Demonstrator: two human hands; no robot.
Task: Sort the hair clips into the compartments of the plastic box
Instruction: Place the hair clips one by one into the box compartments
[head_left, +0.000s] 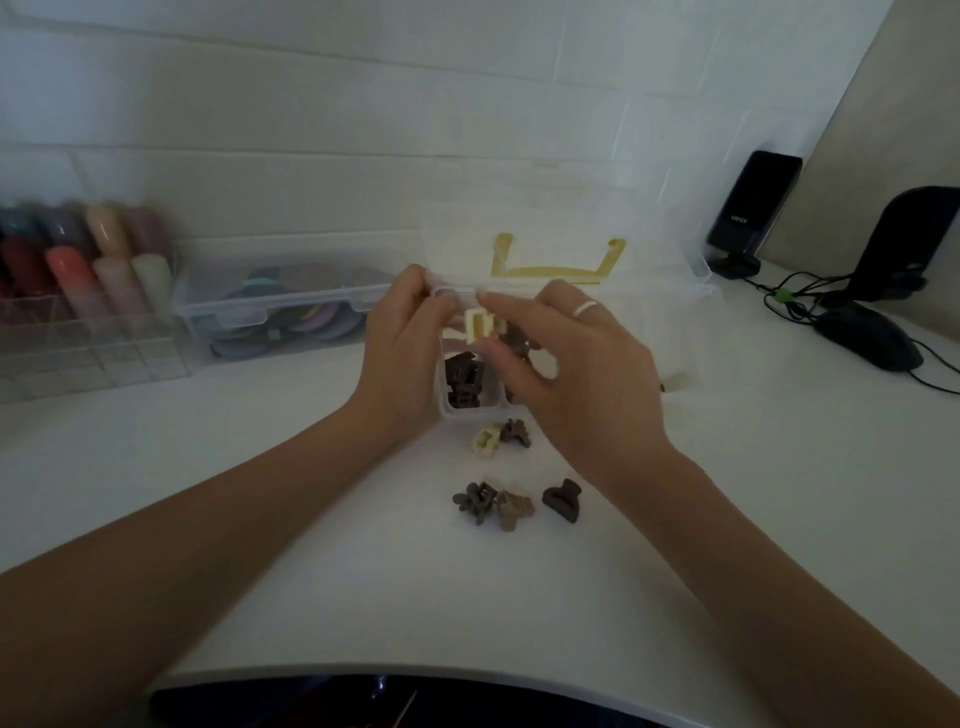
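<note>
A blocky cream clip (477, 325) is pinched by the right hand (582, 374) above the clear plastic box (470, 410), whose left wall is gripped by the left hand (402, 353), while brown claw clips (514, 501) are left just before it.

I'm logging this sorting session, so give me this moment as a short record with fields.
held: cream clip, pinched by right hand over plastic box
left hand: grips the box's left side
near-left compartment: dark brown clips
unsorted on table: five clips, one cream, four brown
box lid: open
</note>
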